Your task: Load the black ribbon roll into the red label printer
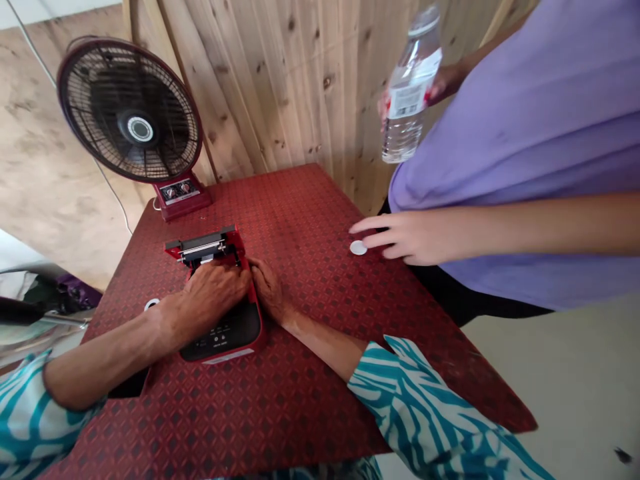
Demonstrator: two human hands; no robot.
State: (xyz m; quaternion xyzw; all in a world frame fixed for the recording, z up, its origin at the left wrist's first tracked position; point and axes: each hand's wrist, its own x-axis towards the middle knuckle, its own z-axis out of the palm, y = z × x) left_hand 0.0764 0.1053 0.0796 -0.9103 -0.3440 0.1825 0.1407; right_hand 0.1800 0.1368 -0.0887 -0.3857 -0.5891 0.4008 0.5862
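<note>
A small red and black machine that looks like a label printer [227,337] sits on the table with its lid tipped up at the back. My left hand [213,287] reaches across its top, fingers bent down into the opened part. What those fingertips hold, if anything, is hidden. Along the machine's right side, my right hand [267,287] grips the casing near the top edge. Left of the machine, a white ring-shaped piece [151,304] shows partly behind my left forearm. A dark flat object [131,385] lies under that forearm.
A dark red fan [140,130] stands at the table's [300,400] back left corner. On the right, a person in a purple shirt [530,153] holds a water bottle [407,100]; their other hand [425,237] is by a white disc [358,247]. A wooden wall [285,87] rises behind.
</note>
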